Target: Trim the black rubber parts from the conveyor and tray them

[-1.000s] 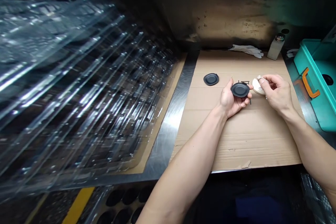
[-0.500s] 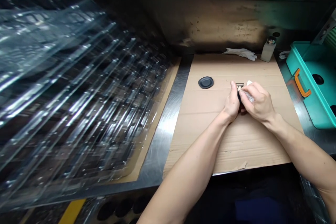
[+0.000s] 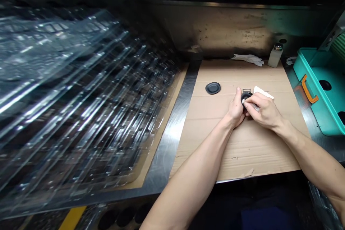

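Observation:
My left hand (image 3: 236,109) grips a small dark round part (image 3: 245,95) over the cardboard sheet (image 3: 205,129). Pinched in my right hand (image 3: 265,109) is a small white piece (image 3: 243,101), pressed against the part's face. Something clear shows under the right fingers, too small to make out. Behind the right hand a white folded item (image 3: 263,92) lies on the cardboard. Left of my hands rests another dark rounded part (image 3: 212,88), flat and untouched.
Stacked clear plastic trays (image 3: 88,107) fill the left side. At the cardboard's back edge are a white glove (image 3: 248,59) and a bottle (image 3: 275,55). On the right stands a teal bin (image 3: 320,107) with an orange handle, holding dark round parts.
The dark part in my left hand has turned, so its round face shows more. My right fingers have shifted onto that face. The view has tilted slightly, and more of the white folded item shows.

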A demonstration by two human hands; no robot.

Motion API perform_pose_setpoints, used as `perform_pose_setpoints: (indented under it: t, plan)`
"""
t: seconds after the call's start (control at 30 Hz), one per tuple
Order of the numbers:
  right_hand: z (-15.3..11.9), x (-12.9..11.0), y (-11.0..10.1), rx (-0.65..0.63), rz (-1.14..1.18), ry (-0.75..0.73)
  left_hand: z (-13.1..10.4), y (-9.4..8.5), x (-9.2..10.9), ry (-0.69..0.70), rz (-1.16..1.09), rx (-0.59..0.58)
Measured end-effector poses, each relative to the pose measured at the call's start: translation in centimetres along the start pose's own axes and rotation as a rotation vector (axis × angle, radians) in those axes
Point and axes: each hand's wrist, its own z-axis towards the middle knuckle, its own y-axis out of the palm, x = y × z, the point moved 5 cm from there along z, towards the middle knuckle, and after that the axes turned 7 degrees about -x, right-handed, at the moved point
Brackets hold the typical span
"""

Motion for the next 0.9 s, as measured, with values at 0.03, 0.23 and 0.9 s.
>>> perform_pose_setpoints:
  t: [0.03,0.23,0.9]
  plan:
    - [0.0,0.3,-0.1,0.004,-0.019,0.018,0.0,0.0,0.1,-0.005,-0.006,-0.002]
    - [-0.9,4.9,-3.3,0.141,-0.245,0.312,-0.3,-0.4,2.3,-0.062,-0.245,-0.046]
    - [0.2,2.2,-1.3,0.048,-0.229,0.134,-0.5,-0.9,3.2,-0.007,-0.418,0.006]
